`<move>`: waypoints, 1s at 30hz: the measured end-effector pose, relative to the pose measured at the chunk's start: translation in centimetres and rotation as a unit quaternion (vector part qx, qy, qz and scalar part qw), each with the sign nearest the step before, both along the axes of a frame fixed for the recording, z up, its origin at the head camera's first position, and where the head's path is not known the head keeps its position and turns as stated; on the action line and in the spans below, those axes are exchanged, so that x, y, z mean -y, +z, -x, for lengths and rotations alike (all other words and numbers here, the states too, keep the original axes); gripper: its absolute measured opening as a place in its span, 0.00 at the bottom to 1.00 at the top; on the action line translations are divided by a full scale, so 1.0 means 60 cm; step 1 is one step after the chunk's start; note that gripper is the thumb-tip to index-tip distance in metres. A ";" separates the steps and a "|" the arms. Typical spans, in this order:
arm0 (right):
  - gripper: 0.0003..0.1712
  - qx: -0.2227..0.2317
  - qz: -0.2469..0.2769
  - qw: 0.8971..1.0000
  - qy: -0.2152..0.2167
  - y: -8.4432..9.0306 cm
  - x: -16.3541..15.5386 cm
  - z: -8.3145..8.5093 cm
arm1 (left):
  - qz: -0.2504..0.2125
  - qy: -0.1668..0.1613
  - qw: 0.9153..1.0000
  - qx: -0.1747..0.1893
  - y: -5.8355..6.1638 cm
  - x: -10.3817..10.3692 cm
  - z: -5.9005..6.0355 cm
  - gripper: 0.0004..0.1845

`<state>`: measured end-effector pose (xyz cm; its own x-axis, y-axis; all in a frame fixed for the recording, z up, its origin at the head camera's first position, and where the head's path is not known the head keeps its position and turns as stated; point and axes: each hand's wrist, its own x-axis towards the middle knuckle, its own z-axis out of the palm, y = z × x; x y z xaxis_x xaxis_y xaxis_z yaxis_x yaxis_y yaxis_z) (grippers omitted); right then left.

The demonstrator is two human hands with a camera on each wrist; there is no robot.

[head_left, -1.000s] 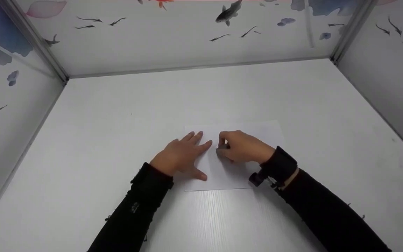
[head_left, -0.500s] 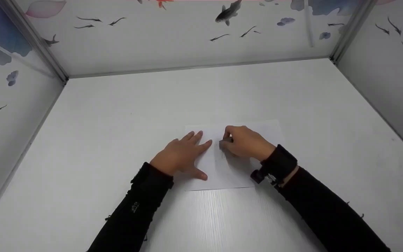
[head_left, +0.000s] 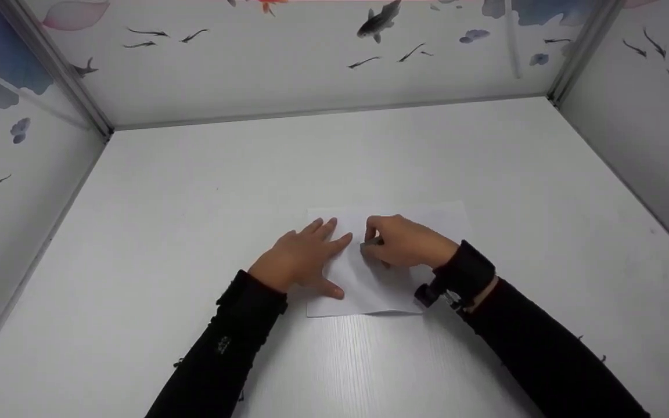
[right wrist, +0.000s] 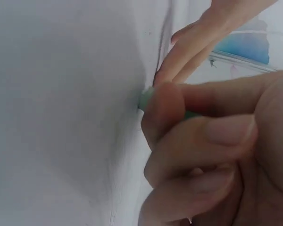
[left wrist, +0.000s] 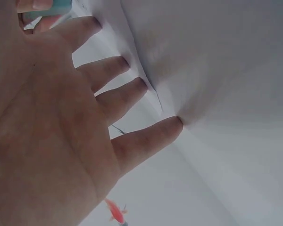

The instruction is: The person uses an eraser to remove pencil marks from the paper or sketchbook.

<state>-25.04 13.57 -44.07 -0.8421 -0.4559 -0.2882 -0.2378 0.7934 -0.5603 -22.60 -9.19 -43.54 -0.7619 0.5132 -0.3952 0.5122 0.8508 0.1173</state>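
Paper lies under flat left hand; right hand, gripping eraser, slid nearer.

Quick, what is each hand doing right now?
Left hand: open, fingers flat on the paper.
Right hand: closed, pinching a small green eraser against the paper.

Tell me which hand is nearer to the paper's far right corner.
Right. The right hand lies on the paper just short of that corner; the left hand presses flat on the sheet's left edge.
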 end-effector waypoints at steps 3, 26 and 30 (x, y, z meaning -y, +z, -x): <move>0.11 -0.014 -0.007 1.000 -0.014 0.001 -0.001 0.000 | 0.004 0.001 1.000 0.003 -0.001 0.000 -0.001 0.59; 0.14 -0.020 -0.011 0.999 -0.026 0.000 0.000 -0.003 | 0.015 0.001 1.000 -0.005 0.002 -0.004 -0.003 0.59; 0.14 0.002 -0.006 1.000 -0.011 0.000 0.000 0.000 | 0.018 -0.001 1.000 -0.008 0.000 -0.003 -0.003 0.59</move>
